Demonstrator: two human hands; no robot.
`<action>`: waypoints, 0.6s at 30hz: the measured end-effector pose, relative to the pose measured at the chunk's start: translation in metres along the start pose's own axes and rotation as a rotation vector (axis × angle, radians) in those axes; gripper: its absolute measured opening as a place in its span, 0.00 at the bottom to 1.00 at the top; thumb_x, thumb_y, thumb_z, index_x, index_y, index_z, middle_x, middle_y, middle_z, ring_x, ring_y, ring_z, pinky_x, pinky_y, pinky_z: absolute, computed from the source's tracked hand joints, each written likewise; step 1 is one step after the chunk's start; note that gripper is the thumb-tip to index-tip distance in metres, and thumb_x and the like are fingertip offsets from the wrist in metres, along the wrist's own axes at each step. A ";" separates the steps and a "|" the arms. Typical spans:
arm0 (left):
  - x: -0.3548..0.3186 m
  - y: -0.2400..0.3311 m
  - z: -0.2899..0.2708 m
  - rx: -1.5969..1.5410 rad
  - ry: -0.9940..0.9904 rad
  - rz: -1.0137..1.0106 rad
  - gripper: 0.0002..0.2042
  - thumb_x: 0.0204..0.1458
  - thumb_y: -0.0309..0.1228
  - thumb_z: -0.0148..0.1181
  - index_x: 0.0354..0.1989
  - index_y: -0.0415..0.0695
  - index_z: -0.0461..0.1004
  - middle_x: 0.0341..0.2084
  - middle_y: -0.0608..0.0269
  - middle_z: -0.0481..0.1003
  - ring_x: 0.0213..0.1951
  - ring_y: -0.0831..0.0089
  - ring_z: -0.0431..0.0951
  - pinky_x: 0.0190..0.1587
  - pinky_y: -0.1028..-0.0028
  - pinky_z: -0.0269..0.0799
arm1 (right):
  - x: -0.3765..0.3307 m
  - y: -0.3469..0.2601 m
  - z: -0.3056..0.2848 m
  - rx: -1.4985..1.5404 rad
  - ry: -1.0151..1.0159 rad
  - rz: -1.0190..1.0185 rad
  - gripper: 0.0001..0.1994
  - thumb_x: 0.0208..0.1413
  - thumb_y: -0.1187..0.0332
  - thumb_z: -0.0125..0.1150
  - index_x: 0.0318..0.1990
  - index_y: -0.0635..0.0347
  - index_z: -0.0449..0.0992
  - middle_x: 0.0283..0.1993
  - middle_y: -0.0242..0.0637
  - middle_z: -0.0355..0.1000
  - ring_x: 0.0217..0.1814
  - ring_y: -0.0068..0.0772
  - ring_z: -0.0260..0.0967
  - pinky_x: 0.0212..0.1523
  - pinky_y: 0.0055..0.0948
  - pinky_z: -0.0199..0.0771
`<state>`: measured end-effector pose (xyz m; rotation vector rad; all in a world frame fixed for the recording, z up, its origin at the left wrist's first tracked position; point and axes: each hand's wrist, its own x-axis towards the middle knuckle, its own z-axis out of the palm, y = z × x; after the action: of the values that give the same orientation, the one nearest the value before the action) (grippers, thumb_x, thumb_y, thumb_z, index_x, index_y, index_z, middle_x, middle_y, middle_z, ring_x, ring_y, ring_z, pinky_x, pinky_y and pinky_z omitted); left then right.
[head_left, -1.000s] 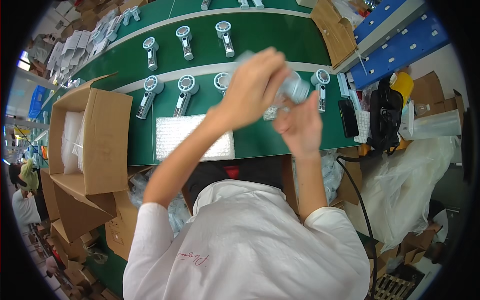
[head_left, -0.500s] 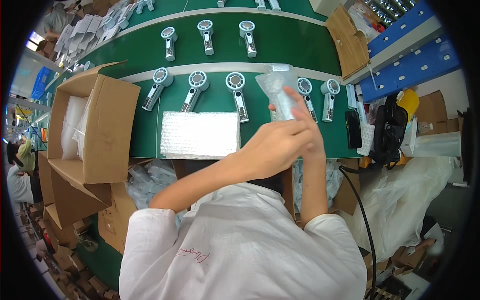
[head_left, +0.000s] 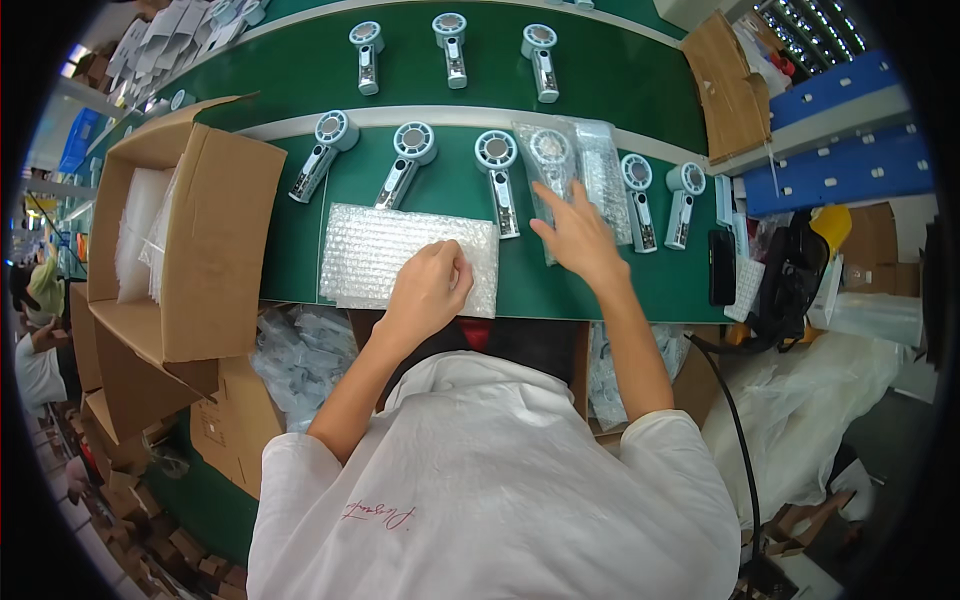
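Observation:
My left hand (head_left: 432, 285) is closed, its fingers curled over a stack of bubble-wrap bags (head_left: 360, 250) near the table's front edge. Whether it pinches anything is hidden. My right hand (head_left: 580, 240) has its fingers spread, the tips at a handheld fan in a clear bag (head_left: 550, 150). Beside that fan, on its right, lies a bubble-wrapped package (head_left: 602, 175). Bare pale-blue and silver handheld fans lie in a row around them, such as one fan (head_left: 497, 152) to the left and another fan (head_left: 638, 175) to the right.
An open cardboard box (head_left: 225, 240) holding white sheets stands at the left. More fans (head_left: 452, 50) lie on the green strip beyond the pale rail. A black phone (head_left: 721, 267) and a black bag (head_left: 790, 265) are at the right. A black cable (head_left: 735, 420) hangs there too.
My hands have parted. The clear wrapped thing that was raised in my right hand is down on the table, and my left hand has moved left onto the bubble-wrap bags.

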<state>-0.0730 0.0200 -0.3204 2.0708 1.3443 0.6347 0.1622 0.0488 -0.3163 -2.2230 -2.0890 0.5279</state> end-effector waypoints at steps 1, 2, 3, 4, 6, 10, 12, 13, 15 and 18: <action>0.000 -0.002 -0.002 -0.001 0.012 -0.010 0.09 0.50 0.28 0.63 0.27 0.39 0.68 0.24 0.56 0.72 0.24 0.60 0.70 0.30 0.64 0.68 | 0.005 0.004 -0.010 0.043 0.049 -0.062 0.26 0.59 0.63 0.59 0.66 0.49 0.68 0.54 0.49 0.73 0.55 0.51 0.72 0.54 0.42 0.74; 0.000 -0.005 -0.003 -0.037 -0.005 -0.022 0.09 0.50 0.27 0.63 0.26 0.39 0.68 0.24 0.56 0.71 0.24 0.59 0.70 0.31 0.64 0.68 | 0.011 0.004 -0.026 0.088 0.098 -0.123 0.26 0.59 0.62 0.60 0.66 0.49 0.69 0.50 0.47 0.76 0.52 0.49 0.74 0.51 0.42 0.75; 0.000 -0.006 -0.005 -0.076 -0.024 -0.032 0.08 0.50 0.26 0.62 0.26 0.39 0.68 0.23 0.56 0.71 0.24 0.59 0.70 0.31 0.64 0.68 | 0.017 -0.010 -0.061 0.109 0.049 -0.053 0.25 0.58 0.62 0.60 0.64 0.53 0.71 0.48 0.46 0.77 0.46 0.49 0.76 0.50 0.40 0.76; -0.001 -0.008 -0.006 -0.115 -0.040 -0.043 0.08 0.51 0.26 0.62 0.26 0.39 0.68 0.23 0.56 0.71 0.24 0.59 0.69 0.31 0.63 0.67 | 0.037 -0.011 -0.070 0.281 0.119 -0.087 0.23 0.59 0.62 0.60 0.62 0.54 0.73 0.47 0.46 0.78 0.45 0.49 0.76 0.50 0.40 0.75; -0.002 -0.007 -0.005 -0.159 -0.068 -0.036 0.08 0.51 0.25 0.61 0.25 0.39 0.68 0.22 0.56 0.71 0.24 0.59 0.69 0.31 0.63 0.67 | 0.095 0.001 -0.073 0.472 0.357 -0.129 0.20 0.59 0.62 0.59 0.57 0.59 0.75 0.46 0.45 0.78 0.44 0.47 0.76 0.49 0.40 0.76; -0.007 -0.007 0.005 -0.081 0.087 0.075 0.06 0.52 0.23 0.61 0.26 0.39 0.69 0.21 0.60 0.69 0.23 0.65 0.65 0.29 0.69 0.64 | 0.217 0.033 -0.006 0.154 0.564 0.086 0.20 0.56 0.64 0.61 0.51 0.70 0.76 0.41 0.50 0.77 0.40 0.51 0.76 0.45 0.46 0.77; -0.005 -0.008 0.003 -0.097 0.106 0.074 0.07 0.52 0.23 0.60 0.26 0.39 0.69 0.21 0.59 0.69 0.24 0.64 0.66 0.30 0.68 0.64 | 0.241 0.037 -0.017 0.158 0.471 0.101 0.20 0.57 0.63 0.61 0.52 0.71 0.75 0.42 0.50 0.77 0.40 0.50 0.76 0.44 0.45 0.77; -0.005 -0.008 0.003 -0.113 0.111 0.074 0.07 0.52 0.23 0.60 0.26 0.38 0.69 0.21 0.58 0.69 0.24 0.63 0.66 0.30 0.67 0.65 | 0.249 0.043 -0.022 0.166 0.375 0.129 0.21 0.57 0.63 0.61 0.52 0.71 0.74 0.43 0.50 0.77 0.40 0.49 0.77 0.43 0.44 0.78; -0.010 -0.007 0.003 -0.143 0.108 0.067 0.07 0.52 0.23 0.59 0.26 0.38 0.68 0.22 0.57 0.69 0.26 0.60 0.68 0.32 0.65 0.66 | 0.254 0.061 -0.026 0.185 0.172 0.193 0.22 0.58 0.63 0.61 0.53 0.73 0.72 0.45 0.50 0.76 0.40 0.48 0.77 0.41 0.41 0.80; -0.012 -0.011 0.007 -0.224 0.084 0.021 0.06 0.53 0.24 0.59 0.27 0.38 0.68 0.22 0.59 0.69 0.26 0.64 0.66 0.31 0.68 0.64 | 0.205 0.090 -0.039 1.345 0.051 0.219 0.20 0.65 0.65 0.55 0.59 0.68 0.68 0.48 0.48 0.74 0.46 0.38 0.75 0.40 0.27 0.79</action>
<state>-0.0798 0.0111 -0.3336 1.8987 1.2373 0.8496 0.2657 0.2482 -0.3472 -1.5129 -0.8473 1.3203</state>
